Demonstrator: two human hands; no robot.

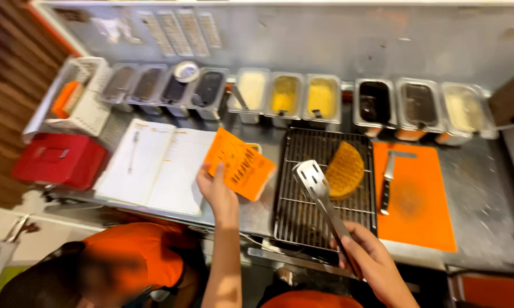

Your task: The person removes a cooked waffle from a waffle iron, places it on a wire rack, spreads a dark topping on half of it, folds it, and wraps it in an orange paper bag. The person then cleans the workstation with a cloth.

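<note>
Gripping a slotted metal spatula (pixel 317 185) in a closed fist, the right hand (pixel 370 261) angles up from the lower right, blade over the wire rack (pixel 302 219) beside a folded waffle (pixel 343 170). The left hand (pixel 217 191) pinches an orange paper sleeve (pixel 240 163) at centre (thumb on its lower-left edge). An orange cutting board (pixel 419 211) with a knife (pixel 388 181) lies right of the rack.

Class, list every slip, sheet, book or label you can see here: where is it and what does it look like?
Orange slip: rectangular, dark print, held in left hand.
Open notebook: white lined pages, on counter left of wire rack.
Paper strips: pale, stuck on back wall.
</note>
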